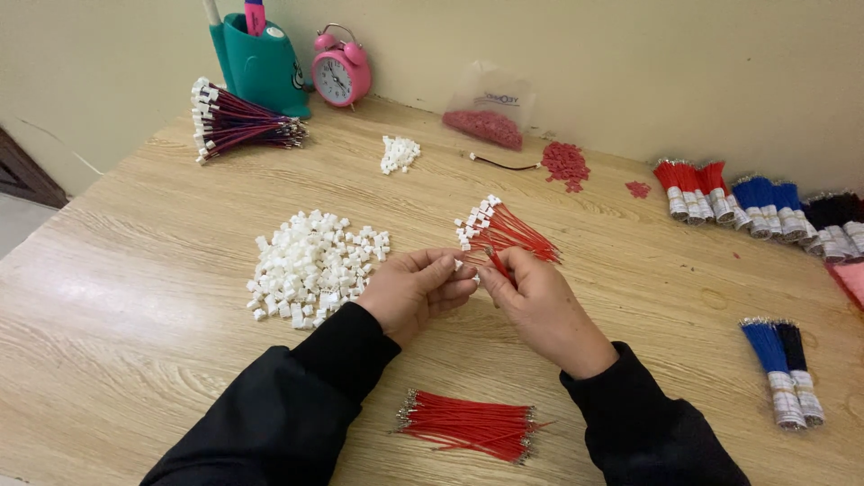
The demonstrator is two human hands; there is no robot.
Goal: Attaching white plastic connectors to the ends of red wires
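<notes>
Both hands meet fingertip to fingertip: left hand (416, 290) pinches a white connector (458, 266), right hand (538, 304) pinches a red wire (498, 264). Risk: tiny connector slips, or the wire bends on misaligned insertion.

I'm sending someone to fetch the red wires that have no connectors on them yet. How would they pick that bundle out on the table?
Start at the near edge of the wooden table, just in front of the person's two sleeves. Between the forearms lies a loose bundle of red wires. Unlike the red wires with white connectors beyond the hands, these end in bare metal tips.
</notes>
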